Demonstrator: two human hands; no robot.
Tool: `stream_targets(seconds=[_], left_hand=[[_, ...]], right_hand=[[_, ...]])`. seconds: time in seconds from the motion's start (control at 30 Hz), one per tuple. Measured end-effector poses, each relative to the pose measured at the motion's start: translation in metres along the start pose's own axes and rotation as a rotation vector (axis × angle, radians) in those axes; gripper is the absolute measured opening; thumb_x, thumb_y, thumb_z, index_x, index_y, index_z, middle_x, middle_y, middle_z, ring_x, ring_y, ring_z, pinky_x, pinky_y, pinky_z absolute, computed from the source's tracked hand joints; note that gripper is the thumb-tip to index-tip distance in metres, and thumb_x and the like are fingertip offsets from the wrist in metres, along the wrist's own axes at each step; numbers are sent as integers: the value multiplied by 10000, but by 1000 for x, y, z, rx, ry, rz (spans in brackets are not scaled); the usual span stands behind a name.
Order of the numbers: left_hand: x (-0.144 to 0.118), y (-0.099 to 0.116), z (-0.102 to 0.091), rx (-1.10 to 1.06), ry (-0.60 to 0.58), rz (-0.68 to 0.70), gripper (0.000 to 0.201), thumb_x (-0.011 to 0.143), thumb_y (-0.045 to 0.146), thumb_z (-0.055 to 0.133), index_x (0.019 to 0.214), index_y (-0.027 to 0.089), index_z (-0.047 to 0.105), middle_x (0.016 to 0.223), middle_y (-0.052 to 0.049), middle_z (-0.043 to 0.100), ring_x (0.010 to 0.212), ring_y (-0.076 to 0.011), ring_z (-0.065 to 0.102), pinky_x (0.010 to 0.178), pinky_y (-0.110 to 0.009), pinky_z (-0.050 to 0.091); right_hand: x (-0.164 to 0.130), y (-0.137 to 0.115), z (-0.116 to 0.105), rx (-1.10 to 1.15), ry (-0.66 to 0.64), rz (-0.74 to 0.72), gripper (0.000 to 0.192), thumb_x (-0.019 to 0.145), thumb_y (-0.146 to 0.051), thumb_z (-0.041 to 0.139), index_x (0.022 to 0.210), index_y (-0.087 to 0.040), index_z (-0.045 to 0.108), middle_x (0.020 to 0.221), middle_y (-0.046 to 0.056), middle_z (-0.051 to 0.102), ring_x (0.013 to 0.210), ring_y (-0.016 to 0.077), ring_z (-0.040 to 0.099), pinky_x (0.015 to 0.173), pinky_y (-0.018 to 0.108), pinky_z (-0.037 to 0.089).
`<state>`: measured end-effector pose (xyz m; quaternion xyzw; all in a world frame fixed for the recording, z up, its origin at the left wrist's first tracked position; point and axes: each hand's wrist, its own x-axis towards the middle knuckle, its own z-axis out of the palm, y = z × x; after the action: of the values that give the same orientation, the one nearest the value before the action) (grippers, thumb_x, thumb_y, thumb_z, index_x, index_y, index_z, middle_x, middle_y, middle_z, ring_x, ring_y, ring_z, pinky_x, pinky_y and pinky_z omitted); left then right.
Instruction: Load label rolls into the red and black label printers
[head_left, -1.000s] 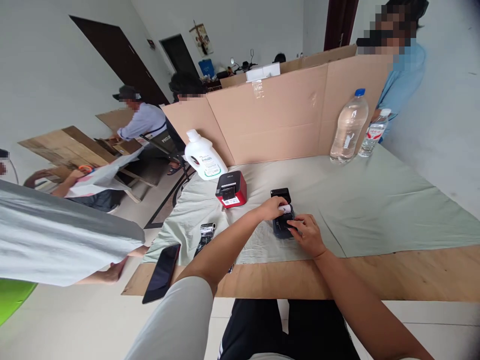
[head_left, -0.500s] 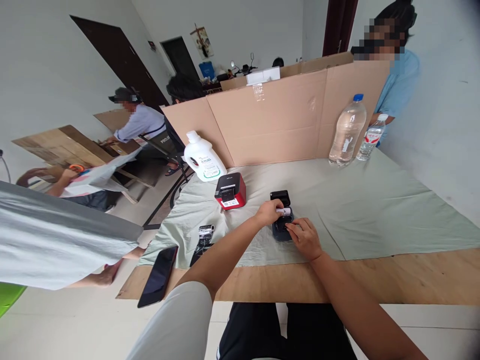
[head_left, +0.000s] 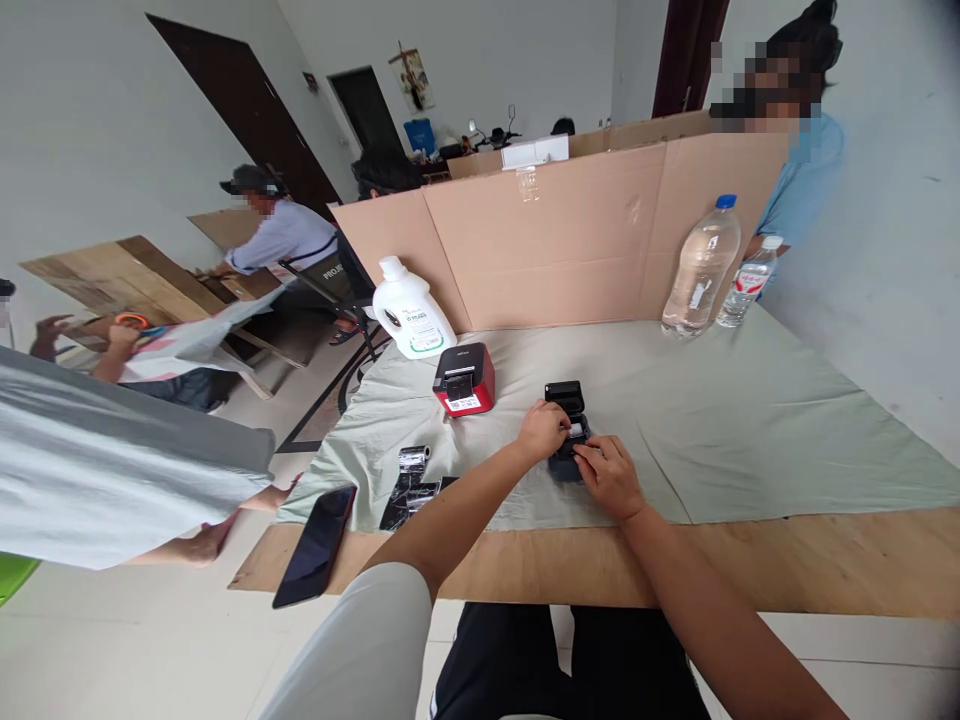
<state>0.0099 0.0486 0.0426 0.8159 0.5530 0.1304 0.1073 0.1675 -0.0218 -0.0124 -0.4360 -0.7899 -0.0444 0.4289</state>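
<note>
Head view: both hands meet over a small black label printer (head_left: 568, 440) that sits on the pale green cloth (head_left: 750, 420) covering the counter (head_left: 750, 570), near the front edge. Its lid stands open, tilted back. The left hand (head_left: 541, 430) is curled with its fingertips pinching a small white paper roll (head_left: 576, 430) down in the printer's open bay. The right hand (head_left: 609, 475) rests against the printer's near side, fingers bent and pressed on the housing, bracing it.

The step in hand looks like seating the roll in the bay. The next move, as I judge it, calls for the roll to drop square between the bay walls, with the right hand keeping the body steady, since the light printer could slide on the cloth.

To the left, just apart, stands a red label printer (head_left: 464, 378), and behind it a white detergent bottle (head_left: 409, 311). Near the counter's front left lie foil-wrapped rolls (head_left: 411, 480) and a dark phone (head_left: 315, 545) overhanging the edge. Two water bottles (head_left: 701, 268) stand by the cardboard screen (head_left: 570, 240). Another person's sleeve (head_left: 127, 460) shows at far left.
</note>
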Motion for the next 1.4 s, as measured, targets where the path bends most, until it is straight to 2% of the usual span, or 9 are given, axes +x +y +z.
stream_targets(seconds=[0.17, 0.27, 0.37, 0.5, 0.6, 0.77, 1.0, 1.17, 1.4], left_hand=[[0, -5, 0, -58, 19, 17, 188, 800, 142, 571, 836, 210, 743, 958, -57, 670, 1019, -231, 549, 943, -362, 443], [4, -15, -3, -190, 204, -60, 207, 821, 142, 538, 932, 178, 709, 994, -76, 649, 1029, -215, 563, 959, -346, 449], [9, -26, -4, -300, 359, -108, 305, 873, 195, 491, 1149, 145, 610, 1184, -114, 595, 1168, -229, 513, 1037, -386, 398], [8, -33, 0, -488, 247, -18, 417, 961, 342, 370, 1322, 156, 467, 1384, -114, 485, 1305, -204, 422, 1110, -374, 321], [-5, -30, 3, -526, 240, 30, 451, 975, 378, 325, 1342, 139, 435, 1374, -128, 488, 1292, -193, 435, 1100, -358, 336], [-36, -22, 9, -416, 199, 170, 404, 969, 339, 326, 1280, 148, 498, 1315, -129, 532, 1261, -199, 460, 1098, -395, 350], [-68, -19, 16, -214, 137, 231, 445, 923, 326, 447, 1339, 169, 451, 1465, -129, 394, 1396, -244, 294, 1129, -476, 293], [-78, -16, 14, -98, 122, 249, 533, 871, 316, 537, 1366, 157, 418, 1453, -143, 411, 1398, -263, 291, 1118, -477, 287], [-79, -8, 12, -58, 98, 194, 535, 856, 325, 553, 1353, 164, 441, 1445, -145, 426, 1381, -265, 324, 1106, -459, 294]], right_hand=[[-2, -1, 0, 1, -19, 9, 251, 881, -304, 531, 1044, -180, 676, 987, 107, 581, 937, 222, 505, 848, 385, 468], [-2, -2, -1, -2, -19, 4, 251, 875, -307, 538, 1041, -178, 675, 991, 109, 580, 943, 225, 498, 849, 384, 464], [-1, -2, -1, -2, -26, -8, 247, 868, -307, 549, 1031, -172, 676, 977, 107, 580, 930, 222, 495, 843, 376, 461], [-1, -2, -3, 4, -30, -37, 258, 862, -317, 562, 1033, -161, 675, 963, 105, 581, 912, 216, 495, 837, 367, 460], [-1, -3, -3, 7, -43, -44, 275, 862, -334, 562, 1048, -165, 675, 964, 103, 583, 915, 216, 499, 837, 367, 463], [-1, -3, -4, 7, -63, -22, 282, 868, -350, 546, 1050, -182, 682, 973, 103, 587, 924, 218, 504, 850, 377, 461], [-2, -2, -4, 10, -64, 8, 378, 854, -411, 557, 1133, -165, 625, 1064, 124, 584, 1008, 245, 506, 915, 416, 443], [-4, 0, 2, -57, -107, 39, 773, 766, -615, 591, 1341, -120, 447, 1276, 174, 519, 1190, 315, 439, 987, 480, 386], [-5, -2, 3, -97, -134, 86, 717, 758, -598, 604, 1311, -157, 484, 1268, 153, 548, 1173, 308, 459, 958, 462, 387]])
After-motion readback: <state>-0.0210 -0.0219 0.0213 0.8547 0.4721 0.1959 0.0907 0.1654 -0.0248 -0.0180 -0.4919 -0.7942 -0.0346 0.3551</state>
